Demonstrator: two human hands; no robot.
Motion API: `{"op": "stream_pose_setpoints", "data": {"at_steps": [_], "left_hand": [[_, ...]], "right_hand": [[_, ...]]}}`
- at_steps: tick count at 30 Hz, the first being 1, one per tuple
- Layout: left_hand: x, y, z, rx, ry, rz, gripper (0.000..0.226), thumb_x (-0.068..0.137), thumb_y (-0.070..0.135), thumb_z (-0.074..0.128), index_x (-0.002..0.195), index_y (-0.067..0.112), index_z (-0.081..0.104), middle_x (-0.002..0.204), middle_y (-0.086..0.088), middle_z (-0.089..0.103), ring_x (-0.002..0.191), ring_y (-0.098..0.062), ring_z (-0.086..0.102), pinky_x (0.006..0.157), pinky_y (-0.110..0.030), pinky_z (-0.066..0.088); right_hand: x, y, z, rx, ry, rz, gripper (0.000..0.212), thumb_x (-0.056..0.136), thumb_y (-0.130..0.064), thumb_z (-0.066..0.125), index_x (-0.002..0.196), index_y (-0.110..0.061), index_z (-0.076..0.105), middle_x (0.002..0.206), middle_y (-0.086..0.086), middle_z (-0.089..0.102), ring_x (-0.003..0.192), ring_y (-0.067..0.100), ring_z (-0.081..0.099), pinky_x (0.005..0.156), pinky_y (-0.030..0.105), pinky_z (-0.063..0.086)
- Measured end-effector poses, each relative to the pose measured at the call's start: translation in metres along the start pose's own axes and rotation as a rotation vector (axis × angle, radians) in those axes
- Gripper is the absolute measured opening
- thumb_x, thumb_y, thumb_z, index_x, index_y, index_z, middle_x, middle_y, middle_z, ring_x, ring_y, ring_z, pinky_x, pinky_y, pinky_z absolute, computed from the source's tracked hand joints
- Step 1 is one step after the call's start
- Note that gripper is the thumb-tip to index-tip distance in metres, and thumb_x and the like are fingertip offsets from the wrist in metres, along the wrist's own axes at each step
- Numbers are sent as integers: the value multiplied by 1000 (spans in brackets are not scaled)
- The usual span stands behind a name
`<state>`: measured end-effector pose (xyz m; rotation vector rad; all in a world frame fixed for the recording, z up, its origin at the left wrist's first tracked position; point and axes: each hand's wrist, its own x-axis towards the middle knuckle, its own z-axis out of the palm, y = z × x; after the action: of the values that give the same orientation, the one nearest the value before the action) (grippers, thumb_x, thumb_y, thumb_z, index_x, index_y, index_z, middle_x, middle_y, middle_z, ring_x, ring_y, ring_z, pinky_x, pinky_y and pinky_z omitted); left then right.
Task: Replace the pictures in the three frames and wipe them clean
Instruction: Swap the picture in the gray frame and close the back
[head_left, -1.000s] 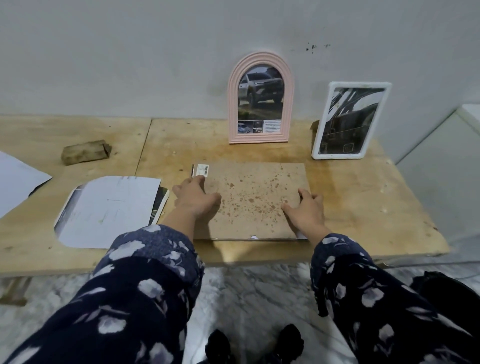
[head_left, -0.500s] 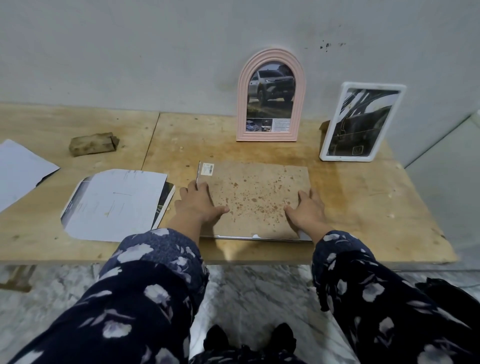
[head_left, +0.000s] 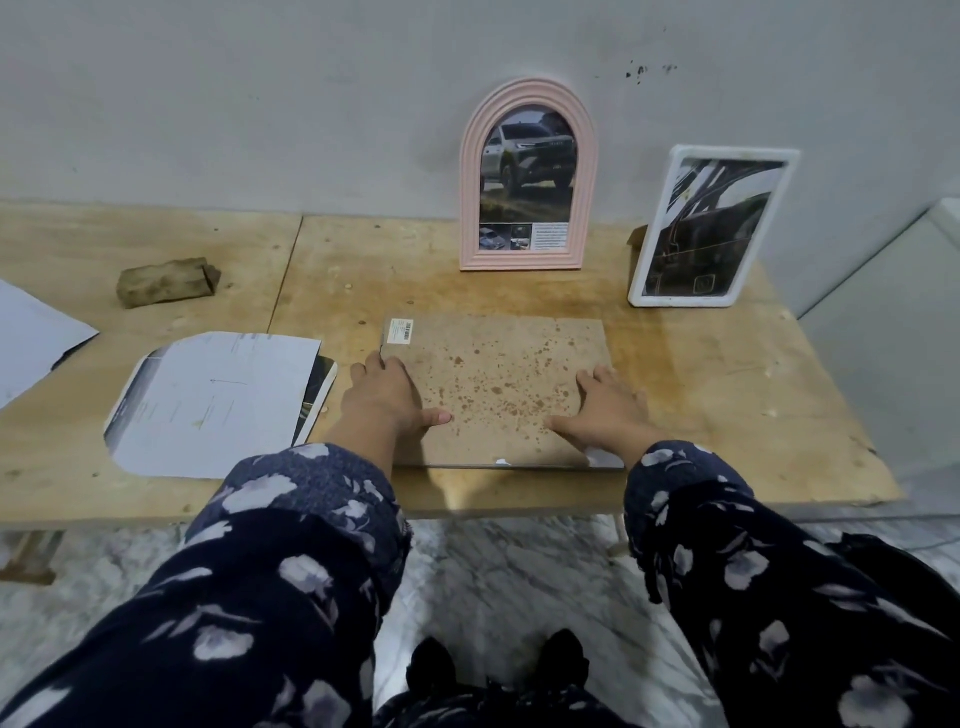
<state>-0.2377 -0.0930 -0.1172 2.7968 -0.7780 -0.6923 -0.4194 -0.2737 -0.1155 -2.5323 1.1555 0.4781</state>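
1. Far left on the counter (head_left: 701, 364): white sheet of paper (head_left: 31, 332), cut off by the picture's edge, so full shape not visible.
2. Behind it and a little right: small brown block (head_left: 163, 280), worn and stained; material hard to make out.
3. Nearer the front edge: stack of papers (head_left: 213, 400), top sheet white with faint print too small to read, one corner rounded off; dark glossy picture (head_left: 317, 389) peeking out along the right side, mostly hidden.
4. Left hand (head_left: 384, 400) lying on the left part of the board (head_left: 498, 384), fingers (head_left: 363, 371) reaching to the board's left edge, thumb stretched across the surface; fingertips partly hidden, so grip on the edge cannot be told for sure.
5. Board flat on the counter at the centre front, brown, speckled with darker spots, barcode sticker (head_left: 402, 331) at the far left corner; thin pale layer showing beneath its near edge, front face hidden.
6. Pink arched frame (head_left: 527, 176) upright against the wall behind the board, holding a picture of a car; small print below unreadable.
7. Right hand (head_left: 608, 410) flat on the board's right near corner, fingers straight and spread, holding nothing.
8. White rectangular frame (head_left: 711, 228) leaning against the wall at far right, tilted, dark picture inside hard to make out; brown prop behind it mostly hidden.
9. Dark flowered sleeves (head_left: 291, 561) covering both forearms.
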Motion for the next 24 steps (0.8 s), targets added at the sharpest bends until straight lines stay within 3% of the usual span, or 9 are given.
{"op": "stream_pose_setpoints", "data": {"at_steps": [6, 14, 18, 24], "left_hand": [[0, 7, -1, -6, -14, -43, 105, 68, 55, 78, 144, 5, 26, 153, -13, 22, 139, -33, 19, 110, -47, 30], [0, 11, 4, 8, -3, -64, 104, 70, 51, 79, 144, 5, 24, 152, -14, 20, 138, -33, 20, 109, -47, 31], [1, 12, 6, 18, -21, -80, 100, 74, 48, 78, 144, 5, 23, 152, -14, 18, 138, -34, 19, 109, -48, 31], [3, 13, 9, 9, -20, -93, 96, 77, 49, 75, 145, 5, 23, 154, -15, 14, 140, -35, 17, 112, -49, 28]], "right_hand": [[1, 3, -4, -66, -117, -40, 113, 71, -65, 68, 154, -20, 5, 161, 6, -7, 149, 20, -8, 118, 54, -3], [2, 3, 3, -66, -89, -40, 112, 74, -61, 68, 154, -18, 2, 161, 10, -10, 148, 23, -10, 116, 56, -8], [-5, 8, 5, -18, -89, -76, 103, 77, -59, 66, 153, -25, 5, 161, 8, -12, 148, 21, -12, 115, 59, -11], [-10, 14, -10, -103, -219, -121, 106, 77, -48, 73, 153, -32, 1, 160, 5, -15, 148, 22, -13, 114, 60, -7]]}}
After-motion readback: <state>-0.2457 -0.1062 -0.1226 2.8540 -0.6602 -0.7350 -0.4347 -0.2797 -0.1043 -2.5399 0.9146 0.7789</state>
